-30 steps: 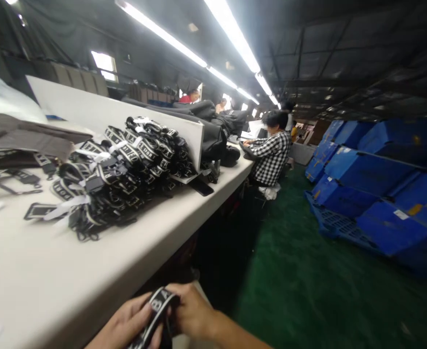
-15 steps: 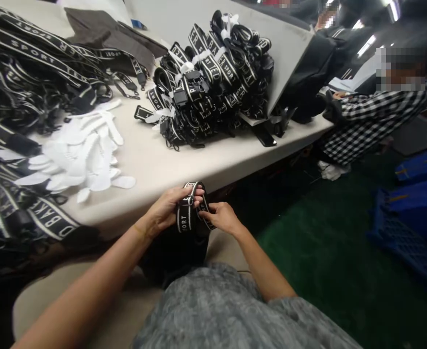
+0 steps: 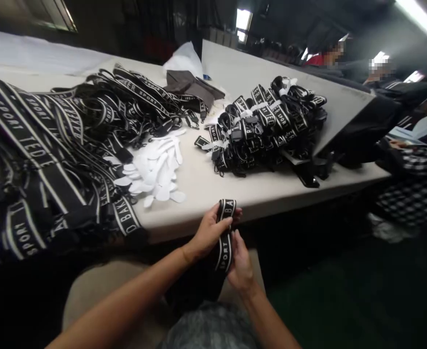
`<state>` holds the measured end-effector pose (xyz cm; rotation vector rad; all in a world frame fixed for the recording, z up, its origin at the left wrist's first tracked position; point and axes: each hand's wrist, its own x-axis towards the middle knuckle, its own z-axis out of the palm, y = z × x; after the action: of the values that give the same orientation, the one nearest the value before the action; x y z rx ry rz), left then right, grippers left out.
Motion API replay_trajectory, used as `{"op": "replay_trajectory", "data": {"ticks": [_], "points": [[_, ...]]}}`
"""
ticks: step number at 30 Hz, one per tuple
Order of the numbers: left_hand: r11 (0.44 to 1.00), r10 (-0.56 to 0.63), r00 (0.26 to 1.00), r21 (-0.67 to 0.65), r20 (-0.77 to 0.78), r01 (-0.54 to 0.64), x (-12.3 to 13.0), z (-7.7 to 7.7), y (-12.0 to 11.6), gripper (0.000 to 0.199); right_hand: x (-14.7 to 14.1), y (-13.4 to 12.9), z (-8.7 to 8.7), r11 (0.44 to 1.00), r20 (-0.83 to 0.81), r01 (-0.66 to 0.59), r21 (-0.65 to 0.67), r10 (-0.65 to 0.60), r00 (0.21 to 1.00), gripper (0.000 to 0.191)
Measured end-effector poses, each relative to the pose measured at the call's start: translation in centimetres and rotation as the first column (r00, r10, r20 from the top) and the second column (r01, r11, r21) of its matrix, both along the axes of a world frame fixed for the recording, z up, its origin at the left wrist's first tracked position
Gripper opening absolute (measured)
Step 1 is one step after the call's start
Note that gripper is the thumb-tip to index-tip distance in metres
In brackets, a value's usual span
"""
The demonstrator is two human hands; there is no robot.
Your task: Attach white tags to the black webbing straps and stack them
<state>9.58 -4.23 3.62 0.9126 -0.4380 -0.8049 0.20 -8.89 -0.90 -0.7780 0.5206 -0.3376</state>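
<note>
A black strap with white lettering (image 3: 226, 249) hangs folded in front of the table edge. My left hand (image 3: 210, 230) is closed round its upper part, thumb across the front. Lower down, my right hand (image 3: 241, 264) grips the strap's right side, fingers pointing up; some fingertips are hidden behind it. White strips (image 3: 158, 167) lie in a heap on the table beyond my left hand. Bundled straps (image 3: 268, 123), tied with white strips, are piled to the right of that heap. Many loose straps (image 3: 35, 126) cover the table's left side.
The pale table (image 3: 195, 203) has its front edge just beyond my hands. Behind the bundles stands a light panel (image 3: 242, 63). Dark cloth (image 3: 189, 87) lies at the back, and a black phone (image 3: 307, 175) near the right edge. A person in a checked sleeve (image 3: 413, 189) is at right.
The camera view has turned left and up, so the table things appear further right and lower. My right hand has moved to the strap's lower right side, and the strap's loop looks flatter.
</note>
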Motion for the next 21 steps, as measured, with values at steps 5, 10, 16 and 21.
{"op": "replay_trajectory", "data": {"ticks": [5, 10, 16, 21], "points": [[0.989, -0.096, 0.970, 0.130, 0.222, 0.068, 1.1, 0.8, -0.2, 0.032, 0.7, -0.3, 2.4, 0.993, 0.001, -0.014, -0.114, 0.014, 1.000, 0.060], [0.909, -0.178, 0.740, 0.397, 0.648, -0.129, 1.0, 1.0, 0.4, 0.014, -0.7, 0.4, 1.2, 0.979, -0.064, -0.035, -0.202, 0.022, 0.998, 0.059], [0.795, -0.082, 0.434, 0.322, 0.897, -0.515, -0.1, 0.0, 0.2, 0.032, -0.8, -1.2, -3.1, 0.886, -0.208, -0.002, -0.464, -0.107, 0.972, 0.071], [0.919, -0.010, 0.790, 0.316, 0.614, -0.234, 0.8, 2.5, 1.2, 0.024, -0.7, -1.1, 0.3, 0.845, -0.141, 0.038, -0.533, -0.132, 0.981, 0.060]]}}
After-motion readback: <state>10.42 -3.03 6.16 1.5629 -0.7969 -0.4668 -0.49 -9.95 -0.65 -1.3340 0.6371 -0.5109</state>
